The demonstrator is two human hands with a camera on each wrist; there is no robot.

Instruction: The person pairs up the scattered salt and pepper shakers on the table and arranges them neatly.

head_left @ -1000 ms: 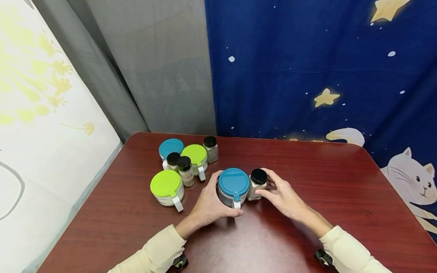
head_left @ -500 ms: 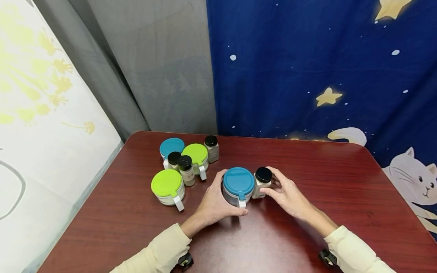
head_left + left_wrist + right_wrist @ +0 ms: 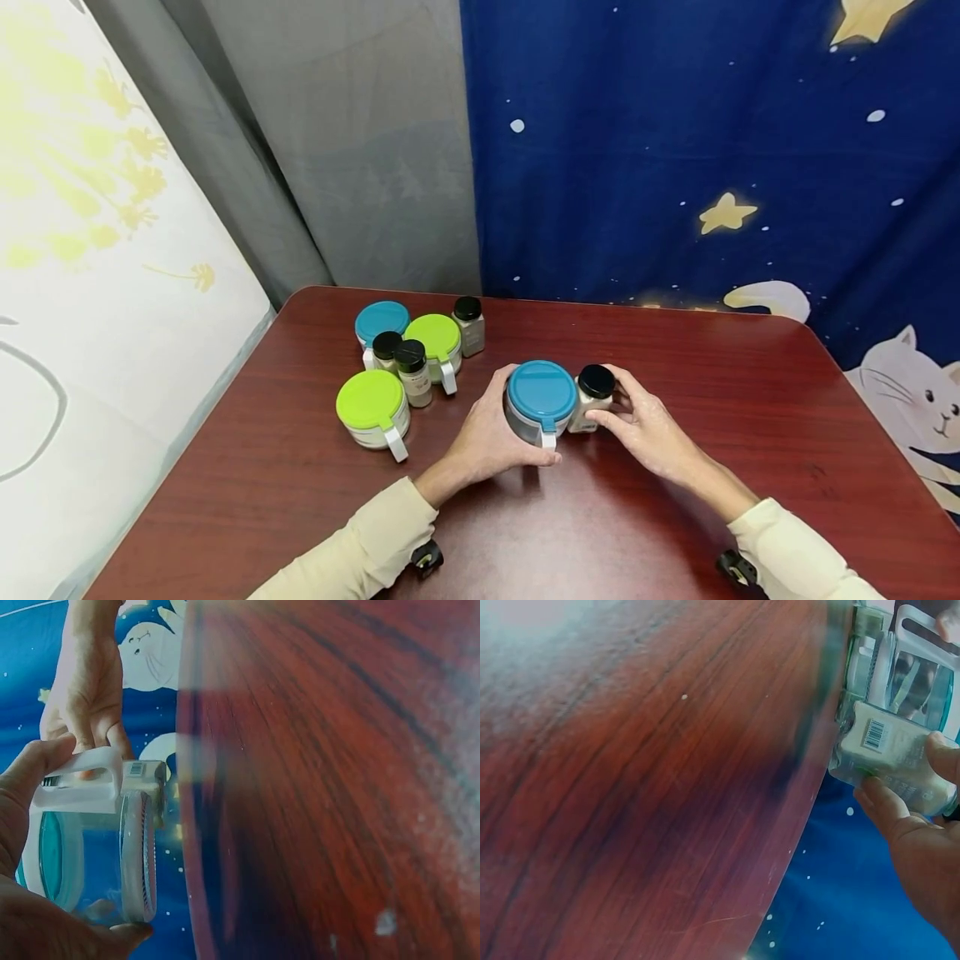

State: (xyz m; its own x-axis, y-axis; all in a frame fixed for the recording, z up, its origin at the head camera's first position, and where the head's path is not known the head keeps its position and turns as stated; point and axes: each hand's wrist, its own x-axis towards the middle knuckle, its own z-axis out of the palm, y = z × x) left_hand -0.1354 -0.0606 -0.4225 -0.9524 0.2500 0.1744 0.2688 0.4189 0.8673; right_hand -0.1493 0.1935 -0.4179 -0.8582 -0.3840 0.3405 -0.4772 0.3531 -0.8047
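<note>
In the head view my left hand (image 3: 495,429) grips a clear jar with a blue lid (image 3: 542,392) and a white handle; the fingers wrap its left side and the thumb lies by the handle. My right hand (image 3: 656,429) pinches a seasoning bottle with a black cap (image 3: 597,383) between thumb and fingers. Jar and bottle stand upright side by side, touching or nearly so. The left wrist view shows the jar's clear wall (image 3: 101,862) and ribbed base. In the right wrist view a barcode label shows on the bottle (image 3: 892,754), which holds pale contents.
At the table's back left stand two green-lidded jars (image 3: 371,400) (image 3: 433,335), another blue-lidded jar (image 3: 382,322) and several black-capped bottles (image 3: 415,379) (image 3: 469,329). The red-brown table (image 3: 675,350) ends at a blue curtain (image 3: 600,167) behind.
Both hands have moved a little to the right, carrying the blue-lidded jar and the seasoning bottle along together. The group at the back left stays in place; the view shifts slightly.
</note>
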